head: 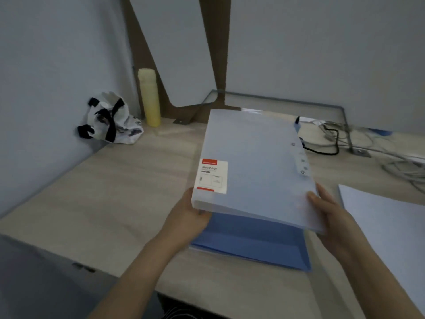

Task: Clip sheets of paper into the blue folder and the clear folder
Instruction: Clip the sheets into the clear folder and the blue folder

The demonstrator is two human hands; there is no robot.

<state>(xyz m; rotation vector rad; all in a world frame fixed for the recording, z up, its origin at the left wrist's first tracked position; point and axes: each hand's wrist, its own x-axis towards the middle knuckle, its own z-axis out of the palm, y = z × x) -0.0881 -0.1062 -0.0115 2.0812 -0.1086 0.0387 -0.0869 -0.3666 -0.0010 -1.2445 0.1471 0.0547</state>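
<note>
1. Holding the clear folder (253,157) up off the counter (115,192) with both hands, near edge lifted, far edge pointing to 12 o'clock.
2. Gripping its 7 o'clock corner with the left hand (186,217): thumb on top, other fingers tucked under and out of sight.
3. Gripping its 5 o'clock corner with the right hand (331,210): thumb and fingers (314,197) curled over the edge.
4. Right below, toward 6 o'clock, the blue folder (253,245), flat on the counter and partly hidden by the clear one.
5. At 3 o'clock, just beside the right hand, white paper (386,222), not yet clipped into anything.
6. Looks light and thin. Would probably bend and flop if held by one corner, so better to use two hands, one on each side.
7. Looks smooth and maybe a bit slippery. Safer to pinch the edges than to push on the flat middle.
8. Round metal studs (303,168) along the 3 o'clock side, likely fixing the clip inside. Probably the stiffest part and a good place to hold. Cannot tell which side opens.
9. As for the paper: soft and easy to crease. Best to lift by an edge, gently, and slide in flat.
10. Well apart at 10 o'clock, a yellow bottle (149,100) and a black-and-white bag (108,120). At 2 o'clock, some cords (333,139).
</note>
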